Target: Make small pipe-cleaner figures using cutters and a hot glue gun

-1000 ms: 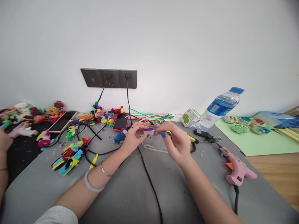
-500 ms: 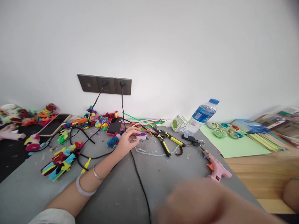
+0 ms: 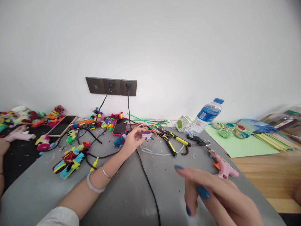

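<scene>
My left hand point(image 3: 133, 141), reaching over the middle of the table, has thumb and fingers closed about a small purple and white fuzzy bundle point(image 3: 146, 135). Just left of it lies a blue fuzzy figure point(image 3: 119, 141). My right hand point(image 3: 218, 196), with blue nails, is raised close to the camera at lower right; its fingers are apart and somewhat bent, and nothing shows in them. Beyond it, a pink glue gun point(image 3: 224, 168) rests on the table. Yellow-and-black pliers point(image 3: 169, 146) lie to the right of my left hand, beside a clear beaded strand point(image 3: 155, 153).
Black cables point(image 3: 148, 182) run across the grey table point(image 3: 131, 201). Pipe-cleaner figures point(image 3: 70, 160) and phones point(image 3: 63, 126) stand left. A juice carton point(image 3: 182, 123), water bottle point(image 3: 207, 116), keys point(image 3: 197, 139) and green paper point(image 3: 249, 146) are right. Another person's arm point(image 3: 2, 153) shows at left.
The view has turned slightly left. My right hand, a blur before, now shows spread fingers. My left hand stays by the purple and white bundle.
</scene>
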The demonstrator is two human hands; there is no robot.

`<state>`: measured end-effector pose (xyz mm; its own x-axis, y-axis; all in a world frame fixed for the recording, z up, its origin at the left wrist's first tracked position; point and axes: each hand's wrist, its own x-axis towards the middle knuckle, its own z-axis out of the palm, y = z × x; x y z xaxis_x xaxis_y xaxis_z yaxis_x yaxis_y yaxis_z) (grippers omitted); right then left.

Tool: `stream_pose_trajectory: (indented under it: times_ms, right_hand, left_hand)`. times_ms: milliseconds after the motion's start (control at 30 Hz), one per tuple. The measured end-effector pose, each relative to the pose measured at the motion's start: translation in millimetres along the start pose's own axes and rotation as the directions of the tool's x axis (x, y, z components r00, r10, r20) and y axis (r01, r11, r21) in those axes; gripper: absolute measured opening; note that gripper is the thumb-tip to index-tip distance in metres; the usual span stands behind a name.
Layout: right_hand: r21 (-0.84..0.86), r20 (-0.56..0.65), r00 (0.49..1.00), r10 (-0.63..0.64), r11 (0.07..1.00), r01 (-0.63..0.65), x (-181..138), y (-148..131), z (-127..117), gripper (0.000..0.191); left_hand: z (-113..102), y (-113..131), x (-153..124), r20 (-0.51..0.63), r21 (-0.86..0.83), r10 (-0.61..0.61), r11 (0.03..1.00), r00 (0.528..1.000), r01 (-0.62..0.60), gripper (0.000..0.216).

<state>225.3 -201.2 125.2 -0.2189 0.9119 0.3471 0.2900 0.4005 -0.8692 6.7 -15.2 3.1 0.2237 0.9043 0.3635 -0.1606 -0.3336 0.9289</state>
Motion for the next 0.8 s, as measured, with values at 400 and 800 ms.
stream_pose_trajectory:
  times_ms: [400, 800]
  right_hand:
    - [0.051, -0.303, 0.935, 0.186, 0.983, -0.179, 41.5, 98.5, 52.3, 0.030]
    - [-0.224, -0.661, 0.718, 0.218, 0.856, -0.466, -15.9, 128.3, -5.2, 0.034]
  left_hand:
    - [6.2, 5.2, -4.1, 0.037, -0.039, -0.092, 0.995, 0.995, 0.093, 0.032]
    - [7.2, 11.3, -5.3, 0.078, 0.209, 0.058, 0.975, 0.995, -0.073, 0.029]
